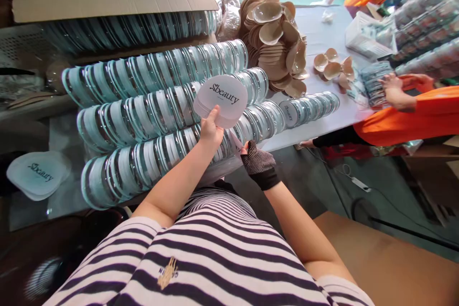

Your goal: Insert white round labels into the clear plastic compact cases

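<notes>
White card, printed "beauty", is what the left hand (211,130) grips: a small stack of heart-shaped cards (221,99) held up by its lower edge, in front of the rows of clear plastic cases (150,119) banked on the desk (322,33). The right hand (258,162), in a dotted black glove, is closed on the edge of another white card at the stack's 5 o'clock. At 2 o'clock lies a heap of beige cups (276,43). A co-worker's hand (392,90) in an orange sleeve rests at 3 o'clock.
</notes>
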